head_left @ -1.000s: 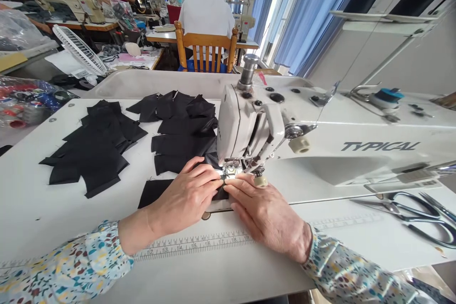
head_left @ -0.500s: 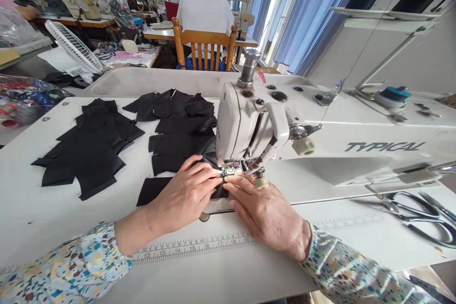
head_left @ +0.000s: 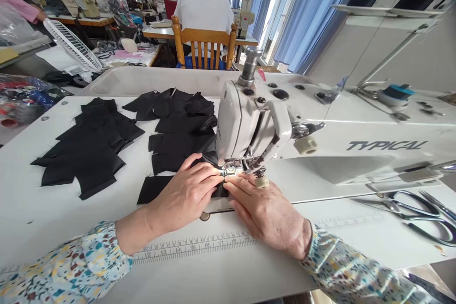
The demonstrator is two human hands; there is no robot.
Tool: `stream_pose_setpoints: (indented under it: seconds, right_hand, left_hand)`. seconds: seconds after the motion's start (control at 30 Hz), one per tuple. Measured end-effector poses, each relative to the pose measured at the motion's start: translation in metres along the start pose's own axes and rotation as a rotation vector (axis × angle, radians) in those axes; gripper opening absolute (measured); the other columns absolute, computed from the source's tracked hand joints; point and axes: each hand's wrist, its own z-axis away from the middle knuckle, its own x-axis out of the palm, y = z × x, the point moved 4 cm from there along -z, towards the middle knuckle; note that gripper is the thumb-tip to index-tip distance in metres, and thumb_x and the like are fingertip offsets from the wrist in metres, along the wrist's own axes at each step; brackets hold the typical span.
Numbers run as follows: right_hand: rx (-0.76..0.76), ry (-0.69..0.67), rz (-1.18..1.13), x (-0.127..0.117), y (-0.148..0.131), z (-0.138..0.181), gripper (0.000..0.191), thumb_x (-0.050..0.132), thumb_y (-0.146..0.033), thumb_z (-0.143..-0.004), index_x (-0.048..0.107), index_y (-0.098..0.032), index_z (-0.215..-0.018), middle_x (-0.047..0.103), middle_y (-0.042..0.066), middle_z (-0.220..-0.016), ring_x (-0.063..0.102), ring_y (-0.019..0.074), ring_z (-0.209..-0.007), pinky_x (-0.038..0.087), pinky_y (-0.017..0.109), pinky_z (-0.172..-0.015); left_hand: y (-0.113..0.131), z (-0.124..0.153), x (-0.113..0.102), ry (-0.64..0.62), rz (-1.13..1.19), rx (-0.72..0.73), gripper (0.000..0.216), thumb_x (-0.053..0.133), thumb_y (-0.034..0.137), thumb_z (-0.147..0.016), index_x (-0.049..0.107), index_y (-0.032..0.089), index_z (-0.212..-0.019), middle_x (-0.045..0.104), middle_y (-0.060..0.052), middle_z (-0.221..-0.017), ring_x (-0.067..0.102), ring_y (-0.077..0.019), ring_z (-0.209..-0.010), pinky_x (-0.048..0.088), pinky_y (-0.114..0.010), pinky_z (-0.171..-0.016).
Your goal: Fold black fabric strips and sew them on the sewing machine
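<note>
A piece of black fabric [head_left: 220,192] lies under the presser foot [head_left: 231,171] of a white sewing machine [head_left: 249,123]. On its left side my left hand [head_left: 187,192] has its fingers pressed together on the fabric, tips close to the foot. My right hand [head_left: 269,211] holds the fabric from the right, its fingers partly hidden beneath the machine head. The two hands' fingertips nearly meet in front of the foot. More black pieces [head_left: 181,145] spread out just left of the needle area, some passing behind my left hand.
A pile of black fabric pieces [head_left: 87,145] lies farther left. Scissors [head_left: 416,211] rest at the right, and a printed ruler [head_left: 192,247] runs along the front. A white fan [head_left: 73,45] stands at back left. A person in white [head_left: 204,12] sits ahead on a wooden chair [head_left: 204,40].
My hands and the fabric stay practically in place. At far left, another person's pink-sleeved arm has shifted, its hand now by the top of the fan. The view has shifted slightly.
</note>
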Motion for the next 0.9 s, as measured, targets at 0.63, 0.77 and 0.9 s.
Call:
stream_pose_setpoints:
  seconds: [0.63,0.77,0.9]
  right_hand:
    - [0.087,-0.025,-0.077,0.0008,-0.0001,0.0035,0.035,0.042,-0.021,-0.104,0.061,-0.016,-0.134,0.065,0.012,-0.125,0.059,0.0269,-0.107,0.052,0.046,-0.093]
    - [0.083,-0.017,-0.074,0.0012,0.0008,0.0047,0.035,0.043,-0.022,-0.104,0.061,-0.016,-0.134,0.065,0.011,-0.126,0.060,0.0270,-0.105,0.052,0.049,-0.095]
    - [0.099,-0.007,-0.048,0.0013,0.0024,0.0047,0.036,0.043,-0.024,-0.105,0.061,-0.017,-0.135,0.065,0.012,-0.127,0.061,0.0268,-0.102,0.052,0.049,-0.095]
  left_hand:
    - [-0.0027,0.0008,0.0030,-0.119,0.114,-0.073,0.048,0.041,-0.002,-0.097,0.066,0.023,-0.129,0.064,-0.007,-0.119,0.056,-0.0220,-0.118,0.034,-0.055,-0.118]
    - [-0.0053,0.0015,0.0053,-0.101,0.162,-0.114,0.044,0.042,0.000,-0.099,0.068,0.024,-0.126,0.064,-0.006,-0.121,0.053,-0.0226,-0.121,0.037,-0.053,-0.117]
    - [-0.0069,0.0004,0.0065,-0.101,0.176,-0.148,0.046,0.042,0.002,-0.099,0.069,0.025,-0.128,0.063,-0.007,-0.122,0.052,-0.0237,-0.122,0.041,-0.051,-0.113]
